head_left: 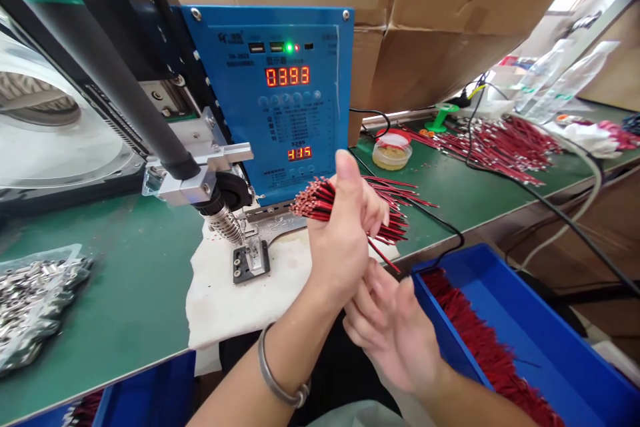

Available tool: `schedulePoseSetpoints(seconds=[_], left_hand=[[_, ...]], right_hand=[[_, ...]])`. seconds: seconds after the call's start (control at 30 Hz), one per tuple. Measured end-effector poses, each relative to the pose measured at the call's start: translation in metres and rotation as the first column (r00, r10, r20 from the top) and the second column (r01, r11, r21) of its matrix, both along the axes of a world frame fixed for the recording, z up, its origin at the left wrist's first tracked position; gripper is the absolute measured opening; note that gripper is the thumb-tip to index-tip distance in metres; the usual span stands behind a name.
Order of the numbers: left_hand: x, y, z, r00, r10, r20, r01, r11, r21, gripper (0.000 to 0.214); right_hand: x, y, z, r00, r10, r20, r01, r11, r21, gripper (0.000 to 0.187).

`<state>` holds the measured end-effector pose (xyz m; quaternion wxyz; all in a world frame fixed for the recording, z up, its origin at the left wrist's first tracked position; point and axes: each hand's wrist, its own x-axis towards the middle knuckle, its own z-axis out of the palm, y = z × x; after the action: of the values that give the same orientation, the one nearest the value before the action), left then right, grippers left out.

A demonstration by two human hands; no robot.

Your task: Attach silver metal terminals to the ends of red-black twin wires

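Note:
My left hand (345,233) is closed around a thick bundle of thin red and black wires (315,200). Their stripped copper ends point left, toward the blue machine. The other ends fan out to the right behind my fingers, and a single wire hangs lower than the rest. Below it, close to the left wrist, is my right hand (393,333), palm up with the fingers loosely apart; I see nothing in it. To the left of the bundle, the soldering head (227,220) points down at a small metal fixture (251,260) on a white cloth (215,300).
A blue control box (320,107) with lit red digits stands behind. Right of it are a round tub (391,150) and a pile of red wires (520,143). A blue bin (550,333) with more wires sits lower right. A bag of metal parts (40,300) lies left.

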<state>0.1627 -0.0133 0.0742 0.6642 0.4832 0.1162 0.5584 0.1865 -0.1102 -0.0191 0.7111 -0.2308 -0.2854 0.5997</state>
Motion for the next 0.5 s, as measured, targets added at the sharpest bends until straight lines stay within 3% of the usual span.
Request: schedulePoseSetpoints(seconds=[0.07,0.13,0.17,0.2,0.23,0.27,0.3,0.37,0.5], left_hand=[[0.003,0.002,-0.005,0.998,0.026,-0.056,-0.026,1.0,0.005,0.067],[0.006,0.006,-0.011,0.996,0.03,-0.085,-0.03,1.0,0.011,0.066],[0.007,0.008,-0.014,0.995,0.028,-0.101,-0.027,1.0,0.014,0.065],[0.008,0.01,-0.017,0.992,0.024,-0.121,-0.022,1.0,0.019,0.065],[0.009,0.011,-0.018,0.989,0.02,-0.146,-0.016,1.0,0.027,0.064],[0.01,0.011,-0.019,0.984,0.02,-0.174,-0.013,0.999,0.041,0.063],[0.012,0.011,-0.018,0.979,0.023,-0.204,-0.011,0.998,0.062,0.063],[0.017,0.007,-0.017,0.97,0.031,-0.242,-0.002,0.993,0.117,0.059],[0.033,0.001,-0.012,0.953,-0.028,-0.301,0.091,0.976,0.198,0.046]], right_hand=[[0.005,0.001,0.002,0.999,0.011,0.043,-0.012,1.0,0.023,0.053],[0.012,-0.003,0.007,0.94,-0.244,0.239,0.22,0.968,0.125,0.047],[0.017,-0.005,0.009,0.818,-0.451,0.358,0.398,0.892,0.214,0.04],[0.023,-0.005,0.011,0.633,-0.609,0.477,0.534,0.79,0.3,0.026],[0.031,-0.005,0.013,0.428,-0.69,0.584,0.611,0.697,0.375,0.025],[0.04,-0.002,0.015,0.241,-0.689,0.683,0.614,0.653,0.443,0.051],[0.049,0.003,0.017,0.138,-0.608,0.782,0.581,0.689,0.433,0.067],[0.069,0.015,0.021,0.049,-0.446,0.894,0.472,0.799,0.373,0.059],[0.101,0.042,0.035,0.015,-0.436,0.9,0.42,0.819,0.39,0.022]])
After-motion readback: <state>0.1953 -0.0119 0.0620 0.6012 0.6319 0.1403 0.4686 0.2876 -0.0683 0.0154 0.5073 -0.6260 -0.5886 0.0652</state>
